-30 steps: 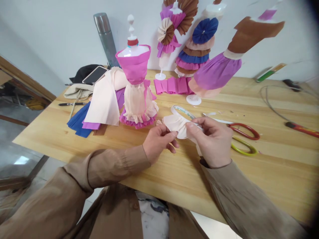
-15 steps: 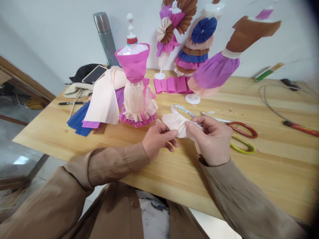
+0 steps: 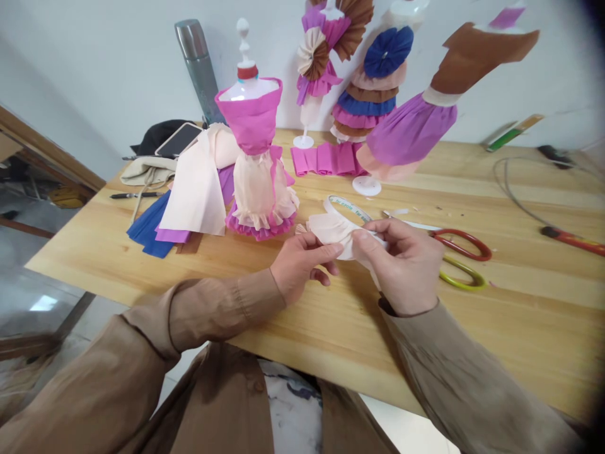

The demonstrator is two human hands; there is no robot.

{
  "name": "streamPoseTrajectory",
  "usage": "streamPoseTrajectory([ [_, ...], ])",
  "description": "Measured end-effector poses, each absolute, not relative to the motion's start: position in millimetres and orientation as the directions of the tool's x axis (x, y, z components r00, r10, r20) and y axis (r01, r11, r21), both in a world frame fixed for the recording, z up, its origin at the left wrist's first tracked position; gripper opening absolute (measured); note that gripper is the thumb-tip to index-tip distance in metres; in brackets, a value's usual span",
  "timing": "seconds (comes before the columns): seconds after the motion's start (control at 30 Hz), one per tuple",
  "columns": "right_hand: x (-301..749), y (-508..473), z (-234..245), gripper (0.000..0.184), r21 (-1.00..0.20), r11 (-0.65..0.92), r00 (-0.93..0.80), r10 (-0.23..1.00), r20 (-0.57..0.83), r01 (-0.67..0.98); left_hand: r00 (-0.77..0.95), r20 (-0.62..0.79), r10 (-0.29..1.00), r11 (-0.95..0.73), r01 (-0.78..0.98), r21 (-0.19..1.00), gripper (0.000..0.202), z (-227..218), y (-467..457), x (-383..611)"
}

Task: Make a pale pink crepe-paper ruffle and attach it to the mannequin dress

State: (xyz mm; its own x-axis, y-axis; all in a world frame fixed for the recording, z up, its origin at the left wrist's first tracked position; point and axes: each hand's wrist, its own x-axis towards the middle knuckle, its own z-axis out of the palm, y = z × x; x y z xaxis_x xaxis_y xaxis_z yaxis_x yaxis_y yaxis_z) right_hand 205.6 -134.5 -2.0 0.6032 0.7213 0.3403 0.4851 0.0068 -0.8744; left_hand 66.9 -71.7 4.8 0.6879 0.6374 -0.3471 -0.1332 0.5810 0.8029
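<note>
A cream strip of crepe paper (image 3: 331, 228), gathered into small pleats, is stretched between my two hands above the table. My left hand (image 3: 302, 258) pinches its left part between thumb and fingers. Closed on the right part, my right hand (image 3: 406, 265) presses its thumb on the folds; the strip's tail hangs below. A roll of tape (image 3: 347, 207) with printed lettering lies just behind the strip, partly covered by it. Scissors (image 3: 463, 244) with one red and one yellow handle lie right of my right hand. Left of the strip stands a small dress form (image 3: 249, 126) in pink and cream paper.
Three more dressed forms stand at the back, one with a purple skirt (image 3: 416, 129). A folded pink strip (image 3: 328, 159) lies before them. Coloured paper sheets (image 3: 193, 189), a phone (image 3: 179, 140) and a flask (image 3: 198, 69) are at left; a red-handled tool (image 3: 574, 239) lies right.
My right thumb and the strip hold nearly the same place; my left fingers have shifted slightly to the right along the paper. The view has tilted a little.
</note>
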Motion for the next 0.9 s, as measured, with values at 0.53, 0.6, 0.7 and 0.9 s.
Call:
streamPoseTrajectory([
  [0.53, 207.0, -135.3, -3.8, 0.016, -0.874, 0.033, 0.595, 0.72, 0.357, 0.485, 0.687, -0.359, 0.631, 0.609, -0.152, 0.779, 0.033, 4.4, -72.7, 64.9],
  [0.6, 204.8, -135.6, -4.0, 0.015, -0.87, 0.042, 0.582, 0.727, 0.363, 0.491, 0.68, -0.359, 0.639, 0.594, -0.14, 0.792, 0.032, 3.8, -72.9, 65.2],
  [0.7, 202.4, -136.5, -5.7, 0.017, -0.862, 0.045, 0.568, 0.735, 0.371, 0.506, 0.662, -0.36, 0.657, 0.589, -0.153, 0.793, 0.027, 2.3, -70.8, 66.1],
  [0.9, 203.5, -138.1, -9.5, 0.02, -0.869, 0.023, 0.574, 0.742, 0.346, 0.494, 0.618, -0.367, 0.695, 0.567, -0.158, 0.808, 0.019, 3.7, -67.0, 67.1],
])
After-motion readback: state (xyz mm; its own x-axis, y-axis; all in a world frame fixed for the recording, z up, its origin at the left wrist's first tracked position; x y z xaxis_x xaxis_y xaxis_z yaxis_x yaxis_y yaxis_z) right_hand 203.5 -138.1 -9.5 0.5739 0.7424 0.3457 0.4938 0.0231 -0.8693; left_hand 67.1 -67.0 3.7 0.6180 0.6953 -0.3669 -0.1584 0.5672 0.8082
